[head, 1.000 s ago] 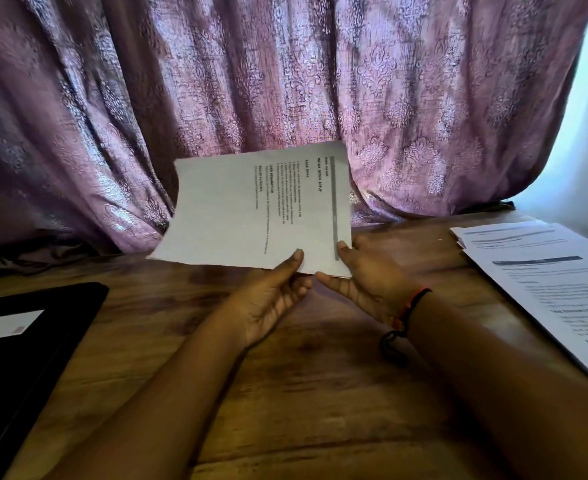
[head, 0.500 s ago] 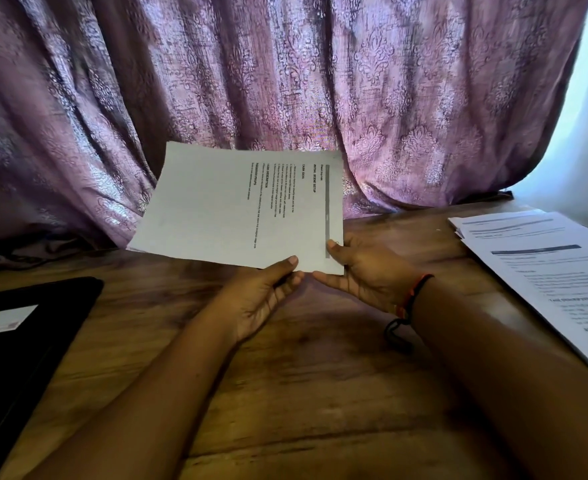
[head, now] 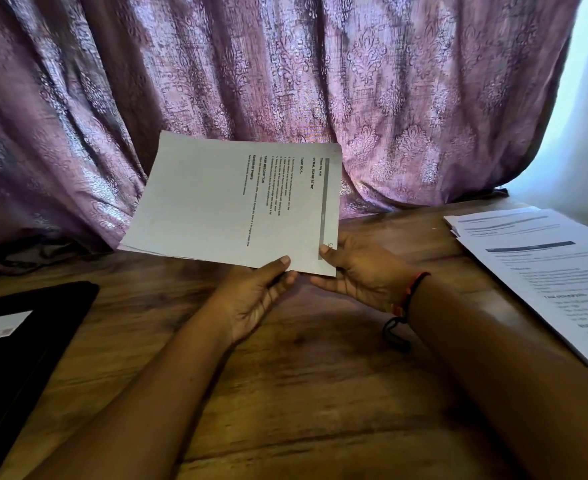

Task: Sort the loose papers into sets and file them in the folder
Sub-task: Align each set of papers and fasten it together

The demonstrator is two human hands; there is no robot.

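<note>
A thin set of printed white papers is held above the wooden table, turned sideways so its text runs vertically. My left hand pinches its near edge, thumb on top. My right hand pinches the near right corner beside a small paper clip, thumb on the grey header bar. A black folder lies at the left with a white label on its cover. More loose printed papers lie spread at the right.
A purple patterned curtain hangs just behind the table and drapes onto its far edge. A bright window area is at the far right. Bare wood lies between the folder and the loose papers.
The held set has swung slightly left and levelled out, with its far left corner lower. Both hands keep the same pinch on the near edge.
</note>
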